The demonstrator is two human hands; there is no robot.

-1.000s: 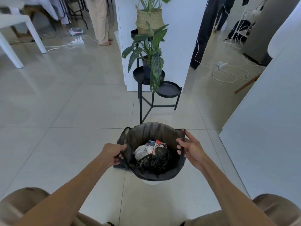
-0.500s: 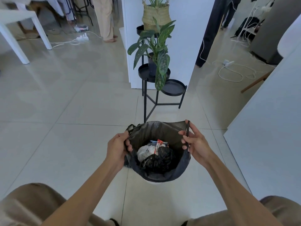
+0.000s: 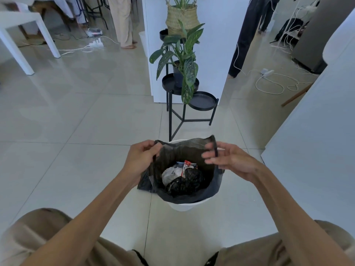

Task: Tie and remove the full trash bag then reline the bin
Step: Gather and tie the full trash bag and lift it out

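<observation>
The trash bag (image 3: pixel 192 150) sits in the white bin (image 3: pixel 184 207) between both hands, its mouth stretched left to right, the left hand (image 3: pixel 143 158) with fingers clamped on the left edge, the right hand (image 3: pixel 234 162) pinching the right strap.

left hand (image 3: pixel 141 159) pinching, right hand (image 3: pixel 233 162) pinching

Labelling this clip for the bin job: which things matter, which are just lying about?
Job: trash bag, white bin, left hand and right hand holding the bag's handles.
Lying about: plant stand, potted plant, woven basket, power strip, white table.
</observation>
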